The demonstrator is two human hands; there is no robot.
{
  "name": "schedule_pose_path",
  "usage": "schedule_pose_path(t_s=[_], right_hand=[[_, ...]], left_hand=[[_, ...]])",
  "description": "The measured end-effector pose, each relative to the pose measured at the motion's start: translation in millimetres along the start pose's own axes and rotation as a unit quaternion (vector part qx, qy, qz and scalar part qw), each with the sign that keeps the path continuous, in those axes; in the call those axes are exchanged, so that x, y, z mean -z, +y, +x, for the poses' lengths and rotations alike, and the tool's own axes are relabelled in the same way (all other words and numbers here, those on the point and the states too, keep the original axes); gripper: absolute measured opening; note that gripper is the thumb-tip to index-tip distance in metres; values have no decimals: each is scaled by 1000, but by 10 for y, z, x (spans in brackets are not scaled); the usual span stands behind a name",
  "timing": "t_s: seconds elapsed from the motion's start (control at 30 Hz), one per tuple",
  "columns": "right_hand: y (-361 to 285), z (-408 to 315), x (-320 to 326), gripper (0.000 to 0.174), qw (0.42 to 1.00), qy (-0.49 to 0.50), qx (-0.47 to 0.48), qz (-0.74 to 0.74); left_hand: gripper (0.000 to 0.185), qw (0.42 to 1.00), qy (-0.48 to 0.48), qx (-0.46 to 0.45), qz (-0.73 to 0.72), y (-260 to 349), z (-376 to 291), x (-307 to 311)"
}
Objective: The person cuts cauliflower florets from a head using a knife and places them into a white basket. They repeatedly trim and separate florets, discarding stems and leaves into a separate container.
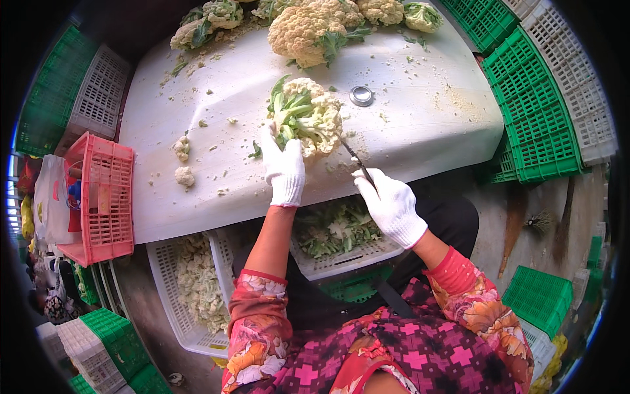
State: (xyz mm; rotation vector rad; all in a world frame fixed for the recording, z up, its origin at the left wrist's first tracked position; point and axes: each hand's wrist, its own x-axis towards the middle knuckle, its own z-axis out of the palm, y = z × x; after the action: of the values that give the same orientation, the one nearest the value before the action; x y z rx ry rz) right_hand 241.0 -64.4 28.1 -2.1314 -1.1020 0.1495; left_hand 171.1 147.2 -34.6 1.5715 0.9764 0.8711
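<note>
My left hand, in a white knit glove, holds a cauliflower head by its leafy stem side, over the near middle of the white-covered table. In my gloved right hand is a dark, narrow knife, its tip at the lower right edge of the florets. Behind the held head lies a larger yellowish cauliflower, with several more along the far edge. A round metal object rests to the right. Two loose florets, one of them nearer me, lie at the left.
Below the table stand a white crate of florets and a white crate of leaf trimmings. A pink crate adjoins the table's left edge. Green crates and white crates are stacked at the right. Brooms lie on the floor.
</note>
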Motion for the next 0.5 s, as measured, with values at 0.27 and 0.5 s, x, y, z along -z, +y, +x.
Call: schedule_pose_path(t_s=[0.27, 0.5], right_hand=[[88, -12, -282, 27, 987, -48, 57, -144], [42, 254, -349, 34, 991, -86, -73, -78]], left_hand=[[71, 991, -20, -61, 119, 37, -172, -222], [70, 994, -50, -57, 82, -16, -148, -207]])
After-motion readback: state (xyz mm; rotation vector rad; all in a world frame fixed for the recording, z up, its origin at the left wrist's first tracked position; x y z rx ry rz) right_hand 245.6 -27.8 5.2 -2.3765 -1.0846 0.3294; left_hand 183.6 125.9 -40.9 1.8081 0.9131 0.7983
